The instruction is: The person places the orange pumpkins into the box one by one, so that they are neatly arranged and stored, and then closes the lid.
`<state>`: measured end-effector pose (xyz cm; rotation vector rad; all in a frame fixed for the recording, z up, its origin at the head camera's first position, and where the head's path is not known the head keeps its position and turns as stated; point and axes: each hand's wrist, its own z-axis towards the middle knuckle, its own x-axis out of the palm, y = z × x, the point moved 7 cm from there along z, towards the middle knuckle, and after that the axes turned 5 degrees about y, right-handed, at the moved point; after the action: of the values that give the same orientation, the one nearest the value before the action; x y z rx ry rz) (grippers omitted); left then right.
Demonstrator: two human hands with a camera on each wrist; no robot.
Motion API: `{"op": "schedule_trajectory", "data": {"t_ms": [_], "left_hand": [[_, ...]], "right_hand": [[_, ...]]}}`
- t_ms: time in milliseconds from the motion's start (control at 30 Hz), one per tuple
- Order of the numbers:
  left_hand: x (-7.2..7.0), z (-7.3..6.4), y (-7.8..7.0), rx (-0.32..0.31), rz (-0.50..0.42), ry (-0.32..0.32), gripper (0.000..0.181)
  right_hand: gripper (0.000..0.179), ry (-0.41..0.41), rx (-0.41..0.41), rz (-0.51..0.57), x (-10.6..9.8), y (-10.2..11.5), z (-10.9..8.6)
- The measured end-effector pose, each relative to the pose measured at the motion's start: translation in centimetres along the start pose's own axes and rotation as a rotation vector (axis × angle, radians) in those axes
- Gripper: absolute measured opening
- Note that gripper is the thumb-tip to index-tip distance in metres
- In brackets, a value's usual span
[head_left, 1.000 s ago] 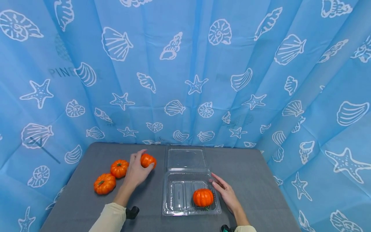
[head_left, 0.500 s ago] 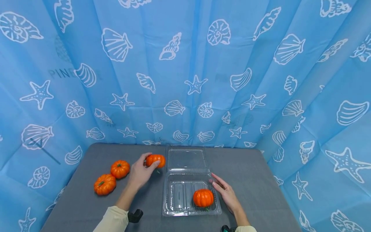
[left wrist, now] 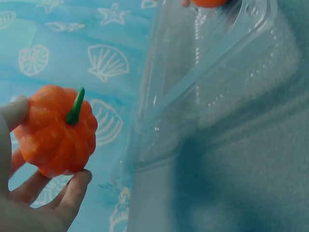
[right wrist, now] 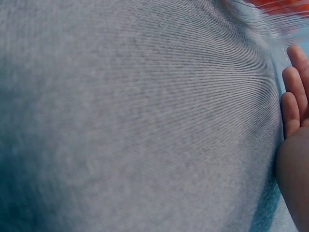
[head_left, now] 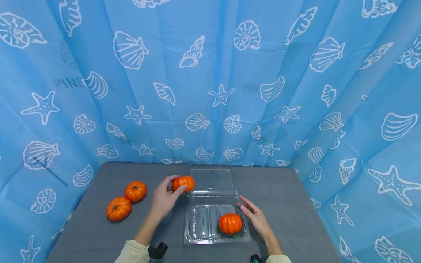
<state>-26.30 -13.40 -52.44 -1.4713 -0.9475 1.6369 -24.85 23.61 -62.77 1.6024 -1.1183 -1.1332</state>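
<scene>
One raised pumpkin (head_left: pixel 185 181) is gripped by the left hand (head_left: pixel 164 197), right hand (head_left: pixel 258 219) loosely extended.

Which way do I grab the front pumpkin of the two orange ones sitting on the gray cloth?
Probably best from straight above, gripping the fat sides of that shiny orange ribbed pumpkin. It sits with its short green stem up, which looks too thin to hold well. Keep off its far right side, where the other shiny orange pumpkin crowds it.
</scene>
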Motion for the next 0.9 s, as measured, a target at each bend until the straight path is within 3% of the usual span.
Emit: {"op": "schedule_trajectory", "data": {"t_ms": [200, 500, 900], "left_hand": [[1.2, -0.6, -0.1, 0.033, -0.044, 0.005, 0.056], [3.1, -1.7, 0.4, 0.031, -0.138, 0.103, 0.052], [5.2, -3.1, -0.2, 0.104, -0.105, 0.173, 0.042]], "right_hand": [[0.048, 0.015, -0.002, 0.034, 0.0, 0.0, -0.1], [0.05, 0.011, 0.001, 0.016, 0.0, 0.0, -0.1], [0.048, 0.003, -0.005, 0.026, 0.0, 0.0, -0.1]]}}
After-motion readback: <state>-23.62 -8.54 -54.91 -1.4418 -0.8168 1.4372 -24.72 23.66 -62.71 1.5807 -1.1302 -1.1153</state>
